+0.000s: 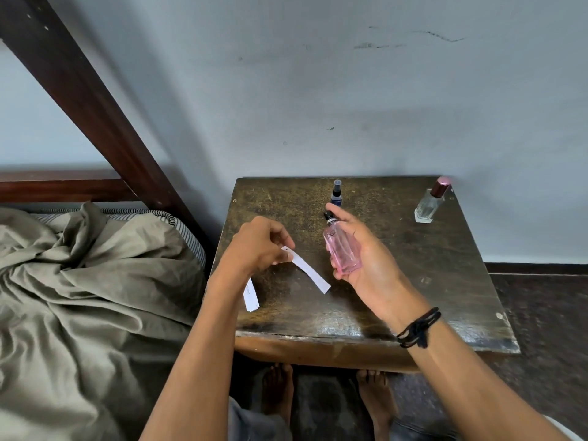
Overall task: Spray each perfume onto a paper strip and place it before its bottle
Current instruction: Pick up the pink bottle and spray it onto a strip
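Both arms are bare from the lower edge of the view up to the left hand [257,246] and the right hand [366,249]. A black cord bracelet [418,327] circles the right wrist in several thin strands, knotted, with short loose ends. The feet [276,389] are bare. Grey cloth [254,421], shorts or trousers, covers the legs. A white scrap [563,432] shows at the bottom right corner, too little to identify.
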Demonstrator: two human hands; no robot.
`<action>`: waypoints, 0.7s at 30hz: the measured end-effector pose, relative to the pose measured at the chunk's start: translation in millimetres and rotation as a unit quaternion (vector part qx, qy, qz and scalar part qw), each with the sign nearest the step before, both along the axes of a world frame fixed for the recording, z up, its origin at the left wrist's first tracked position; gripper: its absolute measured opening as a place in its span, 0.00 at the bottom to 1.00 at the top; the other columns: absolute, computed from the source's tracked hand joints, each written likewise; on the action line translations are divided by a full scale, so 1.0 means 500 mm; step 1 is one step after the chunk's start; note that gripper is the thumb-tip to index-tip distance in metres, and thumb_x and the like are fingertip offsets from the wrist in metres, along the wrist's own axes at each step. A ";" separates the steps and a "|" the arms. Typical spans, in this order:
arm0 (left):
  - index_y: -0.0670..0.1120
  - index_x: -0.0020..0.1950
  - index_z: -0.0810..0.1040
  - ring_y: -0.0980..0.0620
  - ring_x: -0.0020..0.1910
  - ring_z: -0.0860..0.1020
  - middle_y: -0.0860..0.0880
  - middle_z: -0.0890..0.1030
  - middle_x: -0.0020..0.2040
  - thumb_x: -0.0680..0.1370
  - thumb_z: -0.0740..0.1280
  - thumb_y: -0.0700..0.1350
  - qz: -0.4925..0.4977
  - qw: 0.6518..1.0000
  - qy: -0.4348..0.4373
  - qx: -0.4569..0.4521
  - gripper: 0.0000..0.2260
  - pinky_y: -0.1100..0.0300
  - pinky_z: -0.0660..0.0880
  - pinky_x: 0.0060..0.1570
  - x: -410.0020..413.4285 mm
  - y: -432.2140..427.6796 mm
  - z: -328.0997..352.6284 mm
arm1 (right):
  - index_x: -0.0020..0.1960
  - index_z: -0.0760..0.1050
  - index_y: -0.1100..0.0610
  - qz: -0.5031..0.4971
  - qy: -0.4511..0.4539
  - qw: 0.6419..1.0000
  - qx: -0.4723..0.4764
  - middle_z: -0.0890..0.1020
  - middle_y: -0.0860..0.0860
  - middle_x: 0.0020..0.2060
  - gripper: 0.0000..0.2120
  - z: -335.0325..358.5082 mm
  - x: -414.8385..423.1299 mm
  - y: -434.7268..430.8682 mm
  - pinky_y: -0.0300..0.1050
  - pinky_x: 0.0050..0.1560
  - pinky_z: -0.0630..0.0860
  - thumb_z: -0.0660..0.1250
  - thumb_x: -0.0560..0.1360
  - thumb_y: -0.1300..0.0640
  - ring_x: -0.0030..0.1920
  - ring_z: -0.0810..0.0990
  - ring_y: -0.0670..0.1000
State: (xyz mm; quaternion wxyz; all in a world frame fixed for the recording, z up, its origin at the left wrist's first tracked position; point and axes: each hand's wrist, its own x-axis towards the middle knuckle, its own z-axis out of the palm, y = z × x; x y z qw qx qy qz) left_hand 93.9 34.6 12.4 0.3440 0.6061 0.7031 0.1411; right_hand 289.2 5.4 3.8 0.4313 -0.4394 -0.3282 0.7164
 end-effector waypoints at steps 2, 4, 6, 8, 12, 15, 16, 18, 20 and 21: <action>0.51 0.39 0.86 0.57 0.34 0.79 0.56 0.79 0.27 0.70 0.79 0.38 -0.009 1.000 -0.022 -0.006 0.08 0.54 0.81 0.53 -0.005 0.000 0.002 | 0.65 0.80 0.41 0.012 0.027 0.999 -0.022 0.80 0.49 0.45 0.15 -0.002 0.004 0.002 0.41 0.34 0.68 0.60 0.83 0.51 0.35 0.73 0.46; 0.49 0.43 0.87 0.56 0.46 0.81 0.59 0.77 0.22 0.71 0.78 0.38 -0.019 0.999 -0.036 -0.009 0.06 0.68 0.75 0.51 -0.010 0.001 0.004 | 0.65 0.80 0.42 0.025 0.057 0.997 -0.045 0.79 0.51 0.43 0.15 -0.004 0.009 0.003 0.41 0.33 0.69 0.62 0.82 0.51 0.34 0.73 0.48; 0.48 0.46 0.87 0.53 0.55 0.81 0.61 0.77 0.22 0.71 0.78 0.38 -0.022 0.999 -0.048 -0.006 0.07 0.72 0.68 0.49 -0.013 0.003 0.003 | 0.66 0.80 0.44 0.032 0.088 0.993 -0.068 0.79 0.52 0.41 0.16 -0.007 0.012 0.003 0.41 0.31 0.69 0.63 0.81 0.50 0.34 0.73 0.49; 0.48 0.47 0.87 0.56 0.55 0.78 0.60 0.79 0.24 0.71 0.78 0.38 -0.016 0.998 -0.060 -0.006 0.07 0.71 0.69 0.49 -0.017 0.005 -0.001 | 0.67 0.80 0.46 0.038 0.113 0.989 -0.085 0.79 0.53 0.39 0.16 -0.009 0.015 0.004 0.41 0.31 0.69 0.63 0.81 0.50 0.33 0.73 0.49; 0.48 0.45 0.87 0.56 0.48 0.82 0.56 0.82 0.27 0.74 0.76 0.39 0.003 0.996 -0.090 -0.013 0.04 0.77 0.73 0.42 -0.018 0.006 -0.005 | 0.68 0.79 0.47 0.036 0.137 0.985 -0.099 0.78 0.53 0.39 0.17 -0.011 0.017 0.005 0.42 0.32 0.67 0.62 0.81 0.50 0.33 0.72 0.49; 0.49 0.44 0.87 0.54 0.37 0.82 0.52 0.83 0.31 0.76 0.74 0.37 0.007 0.996 -0.092 -0.006 0.07 0.63 0.81 0.46 -0.014 0.007 -0.009 | 0.67 0.80 0.47 0.036 0.140 0.984 -0.102 0.78 0.53 0.39 0.17 -0.011 0.017 0.004 0.42 0.33 0.66 0.62 0.80 0.50 0.33 0.71 0.49; 0.49 0.44 0.87 0.54 0.35 0.81 0.51 0.83 0.32 0.75 0.74 0.37 0.007 0.997 -0.082 0.001 0.07 0.61 0.82 0.47 -0.013 0.008 -0.009 | 0.67 0.80 0.47 0.037 0.140 0.984 -0.103 0.78 0.53 0.39 0.17 -0.011 0.017 0.004 0.42 0.33 0.66 0.62 0.80 0.50 0.33 0.71 0.49; 0.48 0.46 0.86 0.53 0.36 0.82 0.47 0.85 0.35 0.75 0.74 0.37 0.006 0.997 -0.082 0.011 0.07 0.58 0.82 0.47 -0.011 0.008 -0.008 | 0.67 0.80 0.47 0.040 0.142 0.983 -0.105 0.78 0.53 0.39 0.17 -0.012 0.017 0.004 0.42 0.33 0.66 0.62 0.80 0.50 0.33 0.71 0.50; 0.44 0.49 0.85 0.50 0.37 0.83 0.43 0.85 0.38 0.76 0.73 0.35 -0.001 0.994 -0.105 0.012 0.06 0.57 0.83 0.46 -0.009 0.008 -0.006 | 0.67 0.80 0.47 0.040 0.140 0.984 -0.105 0.78 0.53 0.39 0.17 -0.012 0.017 0.003 0.42 0.33 0.66 0.63 0.80 0.50 0.33 0.72 0.50; 0.43 0.51 0.85 0.51 0.37 0.83 0.43 0.84 0.38 0.76 0.72 0.34 -0.003 0.993 -0.119 0.011 0.07 0.58 0.84 0.45 -0.008 0.007 -0.003 | 0.66 0.80 0.47 0.038 0.133 0.985 -0.103 0.78 0.53 0.39 0.16 -0.011 0.017 0.003 0.42 0.33 0.67 0.63 0.80 0.50 0.33 0.72 0.50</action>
